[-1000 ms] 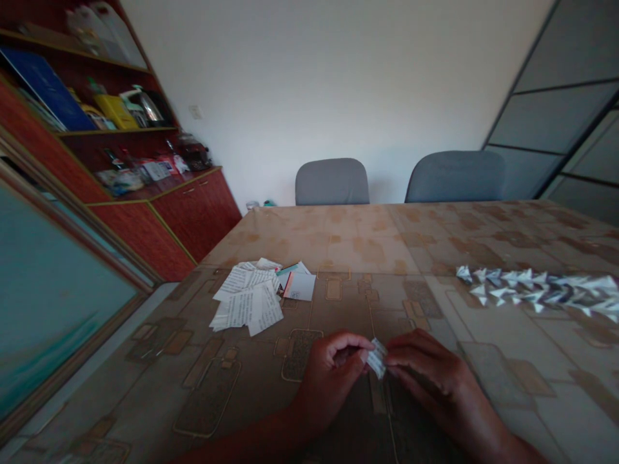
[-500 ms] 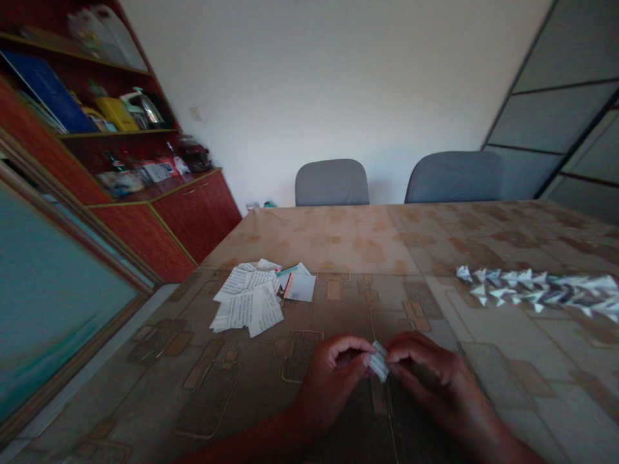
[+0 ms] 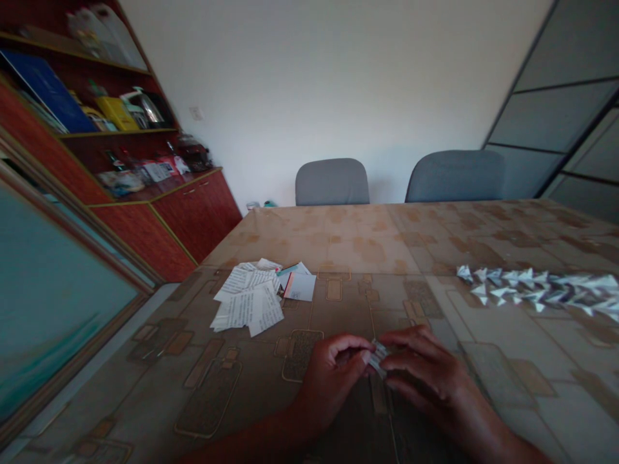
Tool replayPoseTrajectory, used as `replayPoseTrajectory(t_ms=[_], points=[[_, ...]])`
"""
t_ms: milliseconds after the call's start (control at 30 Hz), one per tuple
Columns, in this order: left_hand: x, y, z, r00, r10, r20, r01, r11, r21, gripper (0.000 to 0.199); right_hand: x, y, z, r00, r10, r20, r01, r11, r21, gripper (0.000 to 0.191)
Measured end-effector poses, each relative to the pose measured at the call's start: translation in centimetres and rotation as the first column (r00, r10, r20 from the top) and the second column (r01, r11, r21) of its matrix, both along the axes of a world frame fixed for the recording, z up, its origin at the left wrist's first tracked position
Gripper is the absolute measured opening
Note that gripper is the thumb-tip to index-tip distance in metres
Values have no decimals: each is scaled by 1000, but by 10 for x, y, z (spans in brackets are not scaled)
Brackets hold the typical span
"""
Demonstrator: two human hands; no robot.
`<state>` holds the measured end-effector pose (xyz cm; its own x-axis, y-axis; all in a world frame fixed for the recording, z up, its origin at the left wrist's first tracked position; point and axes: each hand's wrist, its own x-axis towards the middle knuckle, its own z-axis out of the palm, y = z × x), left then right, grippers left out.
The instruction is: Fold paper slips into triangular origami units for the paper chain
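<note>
A small folded piece of printed paper [image 3: 376,362] is pinched between the thumb and index finger of my left hand [image 3: 333,374], low in the middle of the view. From the other side, the fingers of my right hand [image 3: 430,374] bend over the paper and touch it, covering part of its right side. A loose pile of printed paper pieces [image 3: 249,303] lies to the left, beyond my left hand. Over on the right, a row of folded paper pieces with pointed tips [image 3: 536,288] rests on the table.
The table [image 3: 193,386] has a patterned brown cover. Two grey chairs, one left [image 3: 331,182] and one right [image 3: 454,176], stand behind its far edge. A red wooden cabinet [image 3: 193,212] with loaded shelves is at the left.
My right hand's fingers have shifted up and over the paper, which looks narrower and more covered now. My left hand keeps its pinch in about the same place.
</note>
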<state>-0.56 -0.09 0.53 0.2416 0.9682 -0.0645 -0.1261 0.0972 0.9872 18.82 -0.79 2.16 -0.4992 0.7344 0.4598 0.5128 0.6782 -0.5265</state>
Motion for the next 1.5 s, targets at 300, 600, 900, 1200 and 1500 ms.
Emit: replayPoseTrajectory(t_ms=[300,600,900,1200,1500], points=[[1,0,1,999,-6,-34,6,1000,10,12,-1,0,2,998,17,-59,-22,996,-87,18],[0,0,5,998,-22,-55,24,999,24,13,0,1,2,993,20,-113,-44,977,-208,17],[0,-1,0,996,-35,-82,40,998,52,14,0,2,0,992,11,-128,-41,972,-230,12],[1,-2,1,995,-44,-89,48,997,53,15,-3,1,2,999,-16,-35,14,999,-44,14],[7,-3,-5,991,-6,-137,15,998,63,16,-14,-5,-7,992,-95,-81,96,995,2,12]])
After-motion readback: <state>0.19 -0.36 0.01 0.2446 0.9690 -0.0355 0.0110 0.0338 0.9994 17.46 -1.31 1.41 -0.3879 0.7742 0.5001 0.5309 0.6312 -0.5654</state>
